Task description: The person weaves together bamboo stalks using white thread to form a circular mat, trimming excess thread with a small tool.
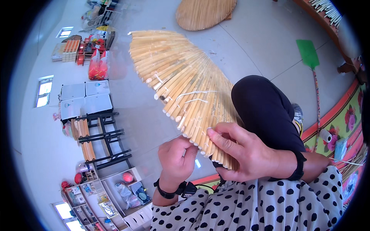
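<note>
1. Stalk panel [181, 65], one: held above the grey tiled floor [250, 46], beside the dark-trousered knee [260, 100]. Extends up and leftward from the grip; long axis runs from upper left down to the hands at its lower end.
2. Right hand [248, 152]: overlaps the panel's lower end, the nearer to its face. Thumb and forefinger press on the stalks, other fingers lower at the edge; the panel appears pinched between them.
3. Left hand [176, 157]: just beside the lower left rim, fingers curled inward, thumb close to the stalk ends. Whether it pinches anything, cannot tell.
4. Panel material: straw-yellow stalks, smooth, round-ended, laid side by side; outline curved, fan-like; cut ends uneven along the left rim.
5. White thread [194, 92]: thin, pale, loose loops across the panel's face.
6. Round stalk mat [206, 14]: flat, ribbed, tan; on the floor, beyond the panel.
7. Fly swatter [308, 54]: green flat head, patterned handle reaching the floral mat's [334, 109] orange edge.
</note>
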{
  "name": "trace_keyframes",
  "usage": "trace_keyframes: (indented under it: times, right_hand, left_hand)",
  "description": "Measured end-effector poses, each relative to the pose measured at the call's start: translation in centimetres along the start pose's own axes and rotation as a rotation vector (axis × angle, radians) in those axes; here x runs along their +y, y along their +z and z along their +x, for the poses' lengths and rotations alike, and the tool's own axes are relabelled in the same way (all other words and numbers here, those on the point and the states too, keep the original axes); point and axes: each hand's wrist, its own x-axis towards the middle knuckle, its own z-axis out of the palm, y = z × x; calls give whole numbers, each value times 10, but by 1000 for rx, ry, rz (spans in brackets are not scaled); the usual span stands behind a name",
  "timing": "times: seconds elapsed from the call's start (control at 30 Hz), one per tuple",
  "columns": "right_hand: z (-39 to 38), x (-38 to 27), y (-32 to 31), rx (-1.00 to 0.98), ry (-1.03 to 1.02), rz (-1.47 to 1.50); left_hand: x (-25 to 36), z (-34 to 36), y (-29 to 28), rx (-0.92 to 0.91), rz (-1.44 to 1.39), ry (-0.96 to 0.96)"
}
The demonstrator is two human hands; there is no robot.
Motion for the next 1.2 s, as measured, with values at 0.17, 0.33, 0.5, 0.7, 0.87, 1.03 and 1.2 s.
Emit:
trace_keyframes:
  times: [0.17, 0.33, 0.5, 0.7, 0.87, 1.03, 1.2]
  right_hand:
    - [0, -1, -2, 8, 0, -46]
    - [1, -4, -3, 28, -28, -113]
    - [-1, -7, 0, 50, -8, -146]
    - [4, -13, -1, 80, 48, -188]
    - [13, -16, -6, -33, 102, -209]
    - [51, -16, -10, -135, 27, -260]
    - [64, -23, -34, -229, 94, -480]
  left_hand:
    - [12, -5, 16, 157, -205, -207]
    - [24, -5, 23, 184, -204, -229]
    - [25, -6, 33, 203, -233, -114]
    - [29, 10, 5, 139, -149, -232]
    - [0, 40, -49, 339, 454, 129]
    - [-41, 73, -90, 36, 544, 231]
    - [-72, 96, -97, -115, 582, 257]
